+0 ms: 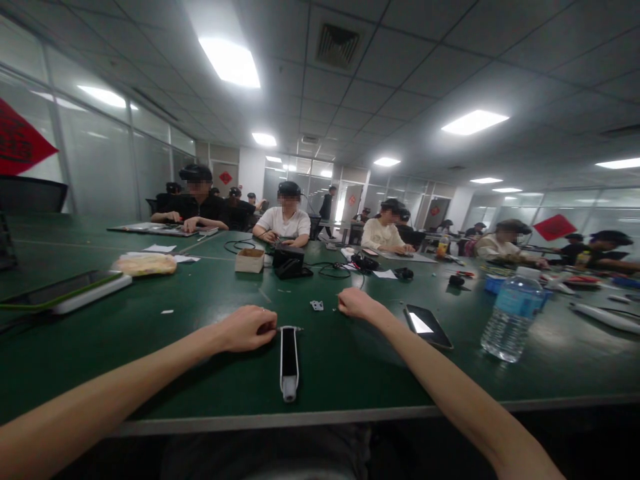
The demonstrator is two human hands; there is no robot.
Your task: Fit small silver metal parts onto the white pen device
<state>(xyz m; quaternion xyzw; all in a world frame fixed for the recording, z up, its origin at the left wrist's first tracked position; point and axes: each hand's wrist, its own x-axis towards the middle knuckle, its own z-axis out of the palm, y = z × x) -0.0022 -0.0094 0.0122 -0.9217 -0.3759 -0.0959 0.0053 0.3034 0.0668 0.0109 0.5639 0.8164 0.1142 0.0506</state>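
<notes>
My left hand (251, 328) rests on the green table with its fingers curled closed. Its fingertips are beside the far end of a slim white device with a black face (289, 360); whether they touch it or pinch something small, I cannot tell. A thin pin sticks out sideways at that end of the device. My right hand (357, 303) is closed too, fingertips down on the table, and what they hold, if anything, is hidden. Just left of it lies a small grey metal bracket (317, 305), with a tiny piece between bracket and fingers.
A phone (428, 327) and a water bottle (513, 317) stand to the right. Further off are a small cardboard box (249, 261), a black stand (289, 261) and cables. At left lie a plastic bag (146, 265) and a green-edged tablet (60, 290). Several people sit across the table.
</notes>
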